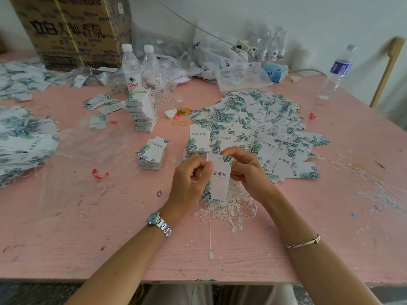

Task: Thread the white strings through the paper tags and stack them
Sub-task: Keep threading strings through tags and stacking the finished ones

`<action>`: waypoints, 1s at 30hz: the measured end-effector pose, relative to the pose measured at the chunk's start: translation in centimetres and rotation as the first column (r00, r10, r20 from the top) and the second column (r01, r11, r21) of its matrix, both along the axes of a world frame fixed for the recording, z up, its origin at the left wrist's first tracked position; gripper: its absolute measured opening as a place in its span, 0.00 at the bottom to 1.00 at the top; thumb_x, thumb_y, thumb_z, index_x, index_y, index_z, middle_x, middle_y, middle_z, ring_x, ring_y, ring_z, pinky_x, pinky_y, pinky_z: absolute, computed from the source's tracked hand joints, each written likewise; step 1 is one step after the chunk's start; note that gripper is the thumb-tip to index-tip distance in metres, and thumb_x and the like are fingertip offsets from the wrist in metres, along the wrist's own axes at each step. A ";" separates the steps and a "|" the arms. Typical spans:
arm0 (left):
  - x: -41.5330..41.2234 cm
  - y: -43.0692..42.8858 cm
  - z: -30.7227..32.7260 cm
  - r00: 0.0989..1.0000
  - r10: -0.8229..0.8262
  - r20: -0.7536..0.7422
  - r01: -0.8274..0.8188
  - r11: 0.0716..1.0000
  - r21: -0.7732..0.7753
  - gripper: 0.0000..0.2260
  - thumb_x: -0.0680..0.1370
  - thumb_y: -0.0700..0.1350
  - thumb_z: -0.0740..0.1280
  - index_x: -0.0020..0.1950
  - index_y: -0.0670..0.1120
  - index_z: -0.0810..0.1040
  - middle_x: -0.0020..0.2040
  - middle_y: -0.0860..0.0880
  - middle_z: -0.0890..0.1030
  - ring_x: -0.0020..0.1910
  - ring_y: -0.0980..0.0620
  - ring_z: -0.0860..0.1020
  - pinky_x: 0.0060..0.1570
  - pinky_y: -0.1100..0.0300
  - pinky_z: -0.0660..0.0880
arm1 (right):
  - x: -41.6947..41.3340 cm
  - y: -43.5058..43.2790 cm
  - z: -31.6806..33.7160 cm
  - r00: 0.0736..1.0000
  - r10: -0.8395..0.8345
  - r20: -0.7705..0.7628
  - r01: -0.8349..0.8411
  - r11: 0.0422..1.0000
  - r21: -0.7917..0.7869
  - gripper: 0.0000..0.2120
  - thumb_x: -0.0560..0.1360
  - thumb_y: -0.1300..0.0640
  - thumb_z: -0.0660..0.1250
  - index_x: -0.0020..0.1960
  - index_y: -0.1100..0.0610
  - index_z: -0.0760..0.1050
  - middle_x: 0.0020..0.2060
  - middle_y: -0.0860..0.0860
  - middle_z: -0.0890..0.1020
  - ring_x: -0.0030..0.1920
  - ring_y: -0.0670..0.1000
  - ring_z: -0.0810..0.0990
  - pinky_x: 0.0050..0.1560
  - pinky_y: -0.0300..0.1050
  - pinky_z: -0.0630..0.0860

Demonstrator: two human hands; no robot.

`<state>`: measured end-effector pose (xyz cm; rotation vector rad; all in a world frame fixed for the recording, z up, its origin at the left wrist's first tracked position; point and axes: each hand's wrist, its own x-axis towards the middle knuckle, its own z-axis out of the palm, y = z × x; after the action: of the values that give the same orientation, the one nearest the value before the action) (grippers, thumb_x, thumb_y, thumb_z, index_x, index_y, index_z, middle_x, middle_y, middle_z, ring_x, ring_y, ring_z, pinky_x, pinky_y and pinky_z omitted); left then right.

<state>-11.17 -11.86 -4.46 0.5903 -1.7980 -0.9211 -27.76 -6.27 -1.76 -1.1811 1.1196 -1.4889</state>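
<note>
Head view — paper tag pinched between left hand and right hand.

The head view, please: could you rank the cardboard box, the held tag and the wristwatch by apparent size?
1. cardboard box
2. held tag (nearer, so enlarged)
3. wristwatch

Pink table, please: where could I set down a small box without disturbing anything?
The near-left corner of the table is bare, between the clear plastic sheet and the front edge. The near-right, past the string pile, holds only white crumbs. Behind the held tag, loose tags crowd it.
</note>
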 end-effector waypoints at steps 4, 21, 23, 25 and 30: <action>0.0 0.1 0.1 1.000 -0.007 0.010 0.007 1.000 0.002 0.14 0.80 0.52 0.64 0.37 0.49 0.72 0.33 0.55 0.67 0.32 0.58 0.66 0.35 0.67 0.63 | 0.1 0.0 0.0 1.000 0.003 -0.003 -0.003 1.000 0.015 0.16 0.71 0.67 0.62 0.44 0.50 0.82 0.33 0.56 0.66 0.30 0.52 0.53 0.28 0.38 0.57; 0.0 0.1 0.2 0.990 0.142 -0.026 -0.144 0.973 -0.178 0.09 0.77 0.48 0.72 0.51 0.43 0.84 0.45 0.51 0.71 0.38 0.62 0.70 0.38 0.74 0.65 | -0.2 0.0 -0.1 0.997 0.072 -0.035 -0.071 0.997 0.011 0.05 0.72 0.65 0.66 0.45 0.58 0.80 0.32 0.56 0.66 0.29 0.54 0.52 0.28 0.39 0.55; -0.1 0.1 0.0 0.990 0.140 -0.032 -0.143 0.975 -0.168 0.09 0.77 0.49 0.72 0.50 0.43 0.85 0.45 0.50 0.71 0.38 0.62 0.71 0.38 0.74 0.66 | -0.1 0.0 -0.1 0.996 0.080 -0.037 -0.080 0.997 0.010 0.06 0.72 0.63 0.68 0.44 0.55 0.81 0.31 0.55 0.66 0.28 0.53 0.52 0.28 0.39 0.55; -0.1 0.0 -0.1 0.990 0.135 -0.037 -0.139 0.979 -0.149 0.10 0.77 0.49 0.72 0.49 0.43 0.84 0.45 0.52 0.70 0.39 0.61 0.71 0.38 0.72 0.67 | -0.1 0.0 -0.1 0.995 0.096 -0.039 -0.096 0.995 0.002 0.04 0.70 0.59 0.71 0.43 0.52 0.83 0.30 0.54 0.65 0.28 0.52 0.53 0.28 0.39 0.54; -0.2 0.1 -0.1 0.992 0.116 -0.040 -0.121 0.982 -0.148 0.08 0.77 0.50 0.72 0.51 0.46 0.84 0.45 0.52 0.70 0.39 0.58 0.71 0.37 0.67 0.70 | -0.3 0.0 -0.2 0.993 0.104 -0.059 -0.104 0.995 -0.005 0.05 0.68 0.55 0.71 0.43 0.50 0.83 0.29 0.53 0.67 0.27 0.49 0.55 0.28 0.38 0.56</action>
<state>-11.33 -11.81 -4.51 0.5767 -1.7666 -0.7038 -28.04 -6.27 -1.92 -1.2763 1.0753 -1.3885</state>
